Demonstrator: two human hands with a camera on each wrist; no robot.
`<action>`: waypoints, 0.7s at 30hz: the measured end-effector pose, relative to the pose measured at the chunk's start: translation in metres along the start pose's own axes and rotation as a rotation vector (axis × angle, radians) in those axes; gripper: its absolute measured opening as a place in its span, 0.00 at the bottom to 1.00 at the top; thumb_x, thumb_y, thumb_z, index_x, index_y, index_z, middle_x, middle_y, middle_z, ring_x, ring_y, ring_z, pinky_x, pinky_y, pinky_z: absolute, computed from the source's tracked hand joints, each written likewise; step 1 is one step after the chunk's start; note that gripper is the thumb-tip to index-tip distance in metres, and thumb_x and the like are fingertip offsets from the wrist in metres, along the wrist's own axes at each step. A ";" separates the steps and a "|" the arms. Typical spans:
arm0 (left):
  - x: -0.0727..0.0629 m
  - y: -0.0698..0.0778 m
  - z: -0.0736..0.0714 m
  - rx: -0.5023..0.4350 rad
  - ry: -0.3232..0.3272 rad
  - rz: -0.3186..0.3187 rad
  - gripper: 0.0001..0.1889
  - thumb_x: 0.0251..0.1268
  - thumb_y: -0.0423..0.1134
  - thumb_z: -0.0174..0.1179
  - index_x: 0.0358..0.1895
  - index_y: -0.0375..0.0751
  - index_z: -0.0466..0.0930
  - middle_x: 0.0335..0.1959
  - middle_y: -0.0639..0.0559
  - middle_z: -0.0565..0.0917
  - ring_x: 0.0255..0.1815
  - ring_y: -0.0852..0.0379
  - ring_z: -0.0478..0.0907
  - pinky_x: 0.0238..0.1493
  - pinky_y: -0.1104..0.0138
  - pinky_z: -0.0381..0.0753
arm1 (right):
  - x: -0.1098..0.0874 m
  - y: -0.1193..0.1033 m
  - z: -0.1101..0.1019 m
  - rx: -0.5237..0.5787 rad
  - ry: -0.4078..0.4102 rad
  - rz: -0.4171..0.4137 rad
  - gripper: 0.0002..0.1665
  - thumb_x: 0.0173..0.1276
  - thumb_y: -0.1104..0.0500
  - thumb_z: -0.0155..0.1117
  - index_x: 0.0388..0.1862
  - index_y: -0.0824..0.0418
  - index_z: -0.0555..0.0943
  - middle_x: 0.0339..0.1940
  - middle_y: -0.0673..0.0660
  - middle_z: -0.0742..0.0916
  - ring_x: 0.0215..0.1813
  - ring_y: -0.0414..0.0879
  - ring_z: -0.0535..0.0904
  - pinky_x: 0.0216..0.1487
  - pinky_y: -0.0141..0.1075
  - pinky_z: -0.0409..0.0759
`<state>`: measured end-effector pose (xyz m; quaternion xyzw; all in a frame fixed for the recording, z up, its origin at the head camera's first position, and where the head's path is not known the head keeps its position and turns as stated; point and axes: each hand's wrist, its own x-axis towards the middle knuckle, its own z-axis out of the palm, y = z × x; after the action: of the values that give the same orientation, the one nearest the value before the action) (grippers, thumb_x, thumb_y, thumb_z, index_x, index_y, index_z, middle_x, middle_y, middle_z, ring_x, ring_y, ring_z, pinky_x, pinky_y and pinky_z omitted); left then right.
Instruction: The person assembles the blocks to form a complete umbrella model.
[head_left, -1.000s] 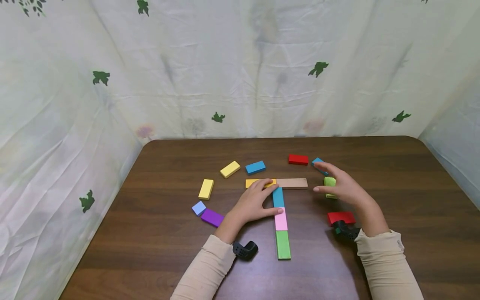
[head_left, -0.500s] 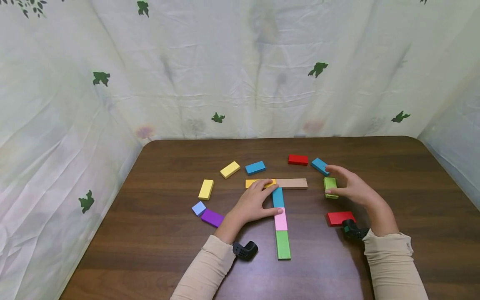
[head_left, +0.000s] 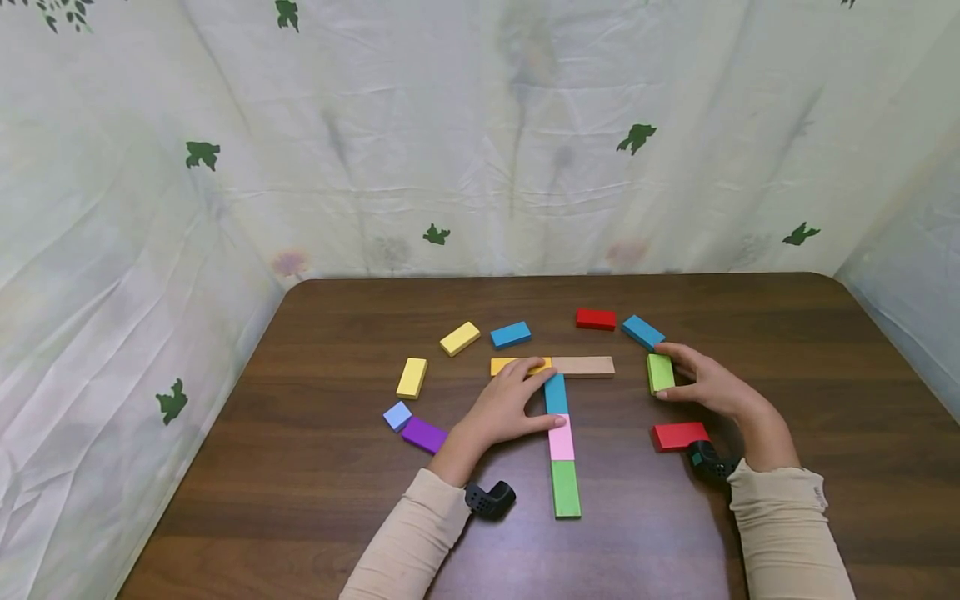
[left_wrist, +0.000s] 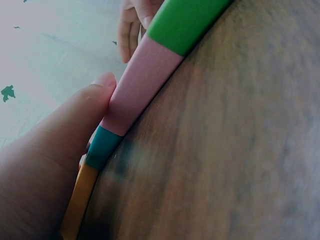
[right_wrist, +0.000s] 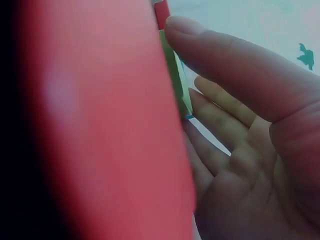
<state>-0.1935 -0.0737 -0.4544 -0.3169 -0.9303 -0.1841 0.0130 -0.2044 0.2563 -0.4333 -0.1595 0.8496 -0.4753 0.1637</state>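
My left hand (head_left: 506, 406) lies over a T of flat wooden blocks. Its fingers rest across the orange block (head_left: 501, 367) and the top of the teal block (head_left: 557, 394); its thumb touches the pink block (left_wrist: 142, 82), seen also in the left wrist view. A green block (head_left: 566, 490) ends the stem, and a tan block (head_left: 583, 367) forms the right arm of the bar. My right hand (head_left: 712, 386) pinches a lime-green block (head_left: 660, 372) end to end, thumb at the near end and fingers at the far end. The block lies flat on the table.
A blue block (head_left: 642, 332) and a red block (head_left: 596, 319) lie beyond the right hand; another red block (head_left: 678, 437) is under its wrist. Blue (head_left: 511, 335), yellow (head_left: 461, 339), pale blue (head_left: 397, 416) and purple (head_left: 423, 434) blocks curve around the left on the brown table (head_left: 300, 467).
My right hand has moved rightward from beside the lime-green block, then closed thumb and fingers onto its ends. The left hand has stayed put.
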 end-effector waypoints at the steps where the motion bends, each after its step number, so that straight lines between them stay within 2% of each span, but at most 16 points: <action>1: 0.000 0.000 0.000 0.001 -0.001 -0.002 0.39 0.50 0.69 0.52 0.65 0.53 0.63 0.64 0.51 0.61 0.64 0.53 0.54 0.60 0.58 0.60 | 0.000 0.000 0.000 0.001 -0.006 0.008 0.46 0.58 0.58 0.65 0.68 0.67 0.51 0.66 0.71 0.54 0.65 0.71 0.49 0.59 0.58 0.56; 8: 0.000 0.001 -0.001 -0.004 -0.012 -0.013 0.39 0.50 0.69 0.51 0.65 0.53 0.63 0.65 0.51 0.60 0.65 0.53 0.53 0.60 0.57 0.60 | -0.001 -0.002 0.001 -0.003 -0.035 0.025 0.46 0.58 0.62 0.64 0.69 0.67 0.49 0.65 0.73 0.52 0.63 0.71 0.49 0.55 0.57 0.61; 15: 0.000 0.001 -0.001 -0.003 -0.017 -0.018 0.39 0.50 0.69 0.51 0.65 0.53 0.63 0.65 0.51 0.60 0.65 0.53 0.53 0.60 0.57 0.59 | -0.002 -0.004 0.002 -0.042 -0.003 0.020 0.43 0.58 0.64 0.63 0.68 0.67 0.53 0.64 0.72 0.56 0.62 0.69 0.54 0.55 0.56 0.62; 21: 0.000 0.001 -0.001 -0.003 -0.016 -0.016 0.39 0.50 0.69 0.51 0.65 0.53 0.63 0.65 0.51 0.60 0.65 0.53 0.54 0.60 0.57 0.60 | -0.001 -0.005 0.001 -0.078 0.037 0.004 0.42 0.58 0.60 0.65 0.66 0.67 0.55 0.64 0.72 0.58 0.62 0.69 0.55 0.56 0.59 0.59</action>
<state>-0.1930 -0.0732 -0.4533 -0.3111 -0.9326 -0.1831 0.0038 -0.2026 0.2531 -0.4292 -0.1555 0.8707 -0.4444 0.1425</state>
